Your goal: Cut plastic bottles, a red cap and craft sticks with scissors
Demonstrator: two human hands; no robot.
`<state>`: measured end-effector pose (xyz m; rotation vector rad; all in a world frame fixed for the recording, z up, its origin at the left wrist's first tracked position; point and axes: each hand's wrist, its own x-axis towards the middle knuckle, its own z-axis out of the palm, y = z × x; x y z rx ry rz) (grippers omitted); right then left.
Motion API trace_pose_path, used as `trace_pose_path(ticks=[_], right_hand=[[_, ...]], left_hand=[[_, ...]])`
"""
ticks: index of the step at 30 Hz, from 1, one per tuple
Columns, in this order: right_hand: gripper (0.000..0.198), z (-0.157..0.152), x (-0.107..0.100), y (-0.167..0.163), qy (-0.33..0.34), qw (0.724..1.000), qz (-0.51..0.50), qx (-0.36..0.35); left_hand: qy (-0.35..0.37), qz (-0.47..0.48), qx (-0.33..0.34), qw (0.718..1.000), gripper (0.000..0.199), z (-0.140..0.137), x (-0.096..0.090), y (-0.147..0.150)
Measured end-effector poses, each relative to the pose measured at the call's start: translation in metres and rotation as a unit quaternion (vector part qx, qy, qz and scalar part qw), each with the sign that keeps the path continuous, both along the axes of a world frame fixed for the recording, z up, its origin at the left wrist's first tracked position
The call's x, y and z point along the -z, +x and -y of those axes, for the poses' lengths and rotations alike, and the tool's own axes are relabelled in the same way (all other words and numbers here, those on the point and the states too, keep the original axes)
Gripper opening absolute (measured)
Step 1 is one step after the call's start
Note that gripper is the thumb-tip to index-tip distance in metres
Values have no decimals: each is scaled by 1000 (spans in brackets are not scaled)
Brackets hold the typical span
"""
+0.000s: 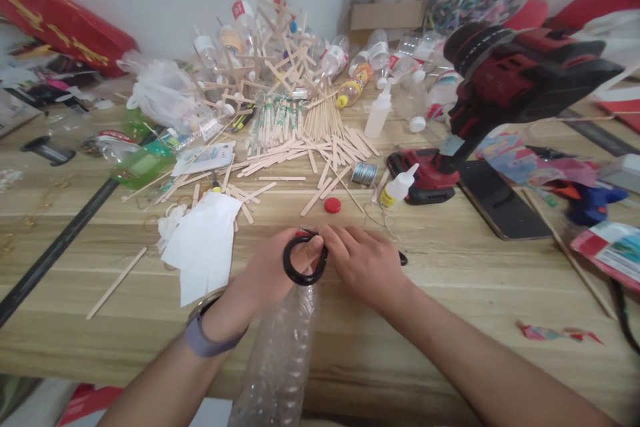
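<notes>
A clear ribbed plastic bottle point(280, 353) points away from me, its near end running out of view at the bottom edge. My left hand point(280, 263) is closed around its far, narrow end, a watch on a purple strap at the wrist. A black loop handle point(289, 271), which looks like that of scissors, surrounds my left thumb. My right hand point(367, 267) is closed against the left, fingers curled over the rest of the scissors. A black tip shows beyond its outer side. Something red peeks out by the left fingers. The blades are mostly hidden.
A red bottle cap point(333, 205), glue bottle point(397, 187) and thread spool point(365, 173) lie ahead. Wooden sticks point(290, 153) and plastic bottles are heaped behind. White paper point(203, 247) is at left; a red-black cordless drill point(500, 93) and phone point(503, 200) are at right.
</notes>
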<state>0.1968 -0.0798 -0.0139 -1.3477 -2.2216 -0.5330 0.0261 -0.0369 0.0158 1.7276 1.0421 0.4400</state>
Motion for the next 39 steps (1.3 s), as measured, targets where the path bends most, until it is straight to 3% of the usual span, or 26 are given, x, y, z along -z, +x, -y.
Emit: trace_pose_path(ticks=[5, 9, 11, 14, 17, 19, 23, 31, 39], right_hand=[[24, -3, 2, 8, 8, 999, -34, -22], [24, -5, 8, 19, -20, 992, -122, 20], [24, -6, 8, 25, -61, 982, -171, 58], [25, -6, 3, 31, -163, 952, -252, 68], [19, -5, -6, 33, -261, 913, -313, 20], [17, -5, -9, 34, -288, 901, -326, -2], [23, -5, -13, 36, -260, 917, -302, -20], [31, -1, -17, 37, -246, 941, -231, -24], [36, 1, -18, 37, -202, 965, -164, -29]], left_hand=[[-122, 104, 13, 987, 35, 0, -7, 5], [-282, 170, -16, 944, 30, 1, -5, 3], [-322, 184, -27, 928, 27, 2, -3, 1], [-343, 188, -31, 920, 23, 3, -3, 0], [-357, 208, -47, 909, 24, 3, -4, 0], [-371, 215, -46, 902, 27, 2, -6, 0], [-378, 166, -34, 910, 34, -1, -8, -4], [-370, 132, 16, 919, 21, -1, -12, -12], [-339, 118, 55, 932, 30, -3, -14, -11]])
